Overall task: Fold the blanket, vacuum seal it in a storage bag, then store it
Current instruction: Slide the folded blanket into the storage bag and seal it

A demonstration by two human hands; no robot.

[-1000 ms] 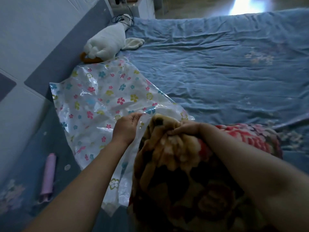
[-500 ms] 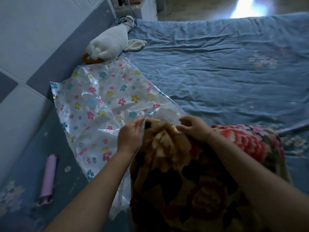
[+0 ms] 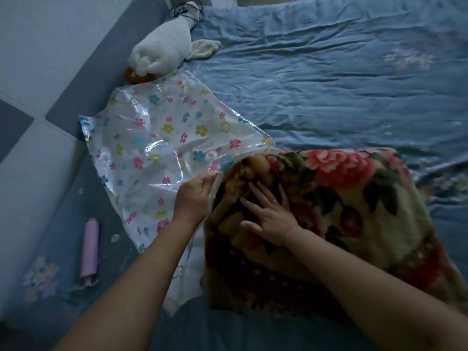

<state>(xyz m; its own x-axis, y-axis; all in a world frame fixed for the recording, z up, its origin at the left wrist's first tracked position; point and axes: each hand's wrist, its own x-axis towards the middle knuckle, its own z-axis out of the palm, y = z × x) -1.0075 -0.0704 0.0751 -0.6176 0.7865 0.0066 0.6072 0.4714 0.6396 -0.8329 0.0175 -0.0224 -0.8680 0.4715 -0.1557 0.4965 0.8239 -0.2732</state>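
Bagging is the step in hand: the folded blanket [image 3: 329,211] lies on the bed [image 3: 342,84] at 5 o'clock, its leading end just inside the storage bag [image 3: 157,138] mouth. Left hand [image 3: 195,196] pinches the bag's upper edge and lifts it. Right hand [image 3: 268,219] rests flat on the blanket, fingers straight (gripping nothing). Next move likely calls for pushing the bulk toward 10 o'clock while the mouth is held wide.

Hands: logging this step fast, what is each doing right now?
Left hand: pinching the bag edge.
Right hand: open, flat on the blanket.
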